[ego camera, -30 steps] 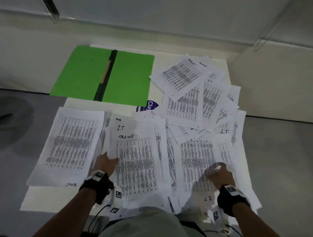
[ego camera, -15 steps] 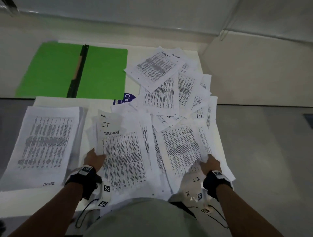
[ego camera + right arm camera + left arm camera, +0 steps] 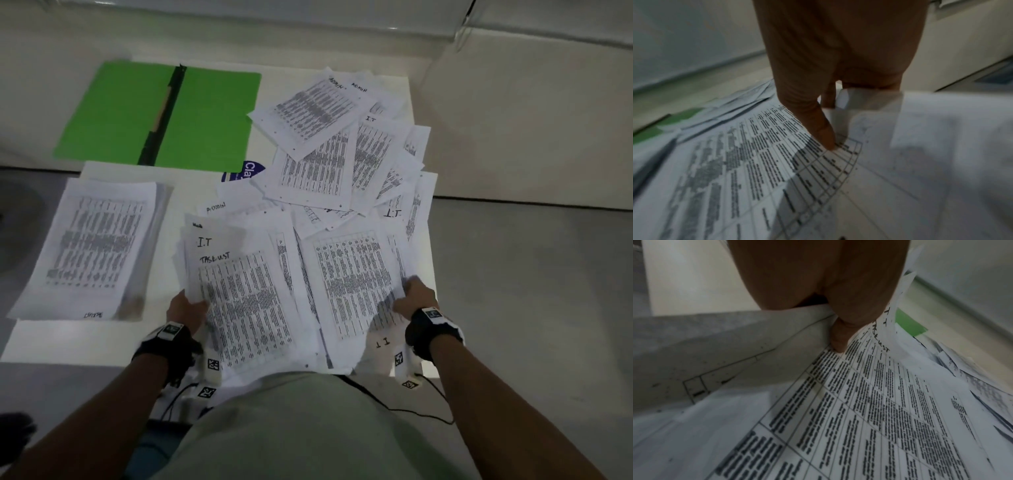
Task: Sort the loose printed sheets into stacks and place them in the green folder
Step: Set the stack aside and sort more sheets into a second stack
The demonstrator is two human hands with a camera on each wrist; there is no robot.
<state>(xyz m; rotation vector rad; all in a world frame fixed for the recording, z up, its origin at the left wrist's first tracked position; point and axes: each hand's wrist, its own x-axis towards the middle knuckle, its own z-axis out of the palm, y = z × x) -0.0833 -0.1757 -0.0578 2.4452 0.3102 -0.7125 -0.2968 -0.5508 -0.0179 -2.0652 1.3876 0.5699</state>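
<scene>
Printed sheets cover the white table. My left hand pinches the left edge of a bundle headed "I.T", its thumb on top. My right hand pinches the right edge of another printed sheet, thumb on the print. The green folder lies open at the back left. A squared stack rests at the left. A loose pile of sheets, some marked "ADMIN", is spread at the back right.
A blue label peeks out between the folder and the loose pile. Sheets overhang the table's near edge above my lap. Grey floor lies to the right, and pale walls stand behind the table.
My right hand slid from flat on the sheets to their right edge and took hold. My left hand shifted its grip on the "I.T" bundle and raised its edge.
</scene>
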